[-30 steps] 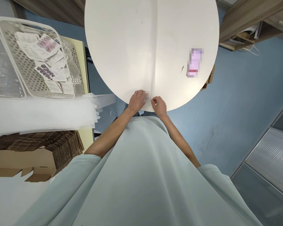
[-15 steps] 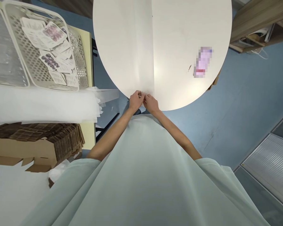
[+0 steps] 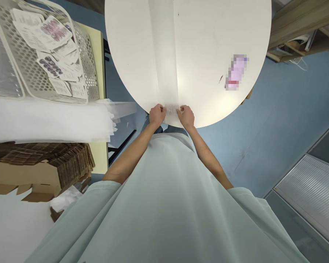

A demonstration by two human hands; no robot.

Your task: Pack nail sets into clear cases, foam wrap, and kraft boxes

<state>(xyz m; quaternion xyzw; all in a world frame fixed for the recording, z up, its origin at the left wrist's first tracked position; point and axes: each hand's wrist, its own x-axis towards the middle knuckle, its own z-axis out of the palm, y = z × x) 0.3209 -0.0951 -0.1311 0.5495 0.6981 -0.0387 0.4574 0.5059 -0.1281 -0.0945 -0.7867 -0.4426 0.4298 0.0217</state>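
A long, translucent strip of plastic film (image 3: pixel 166 62) lies down the round white table (image 3: pixel 208 36), its near end at the table's front edge. My left hand (image 3: pixel 157 114) pinches the left side of that end, fingers curled. Across from it, my right hand (image 3: pixel 185 115) grips the right corner with thumb and fingers. Between the two hands the end of the film looks wrinkled or textured; whether something lies under it I cannot tell.
At left stand a perforated basket (image 3: pixel 84 73) of printed cards, a stack of white film sheets (image 3: pixel 49 118) and folded cardboard boxes (image 3: pixel 44 173). A pixelated pinkish object (image 3: pixel 236 72) lies on the table's right side. Wooden shelving (image 3: pixel 298 25) stands at the upper right.
My right hand has moved right, away from my left hand, so the film's end is spread between them. The film's far part has shifted slightly left in view.
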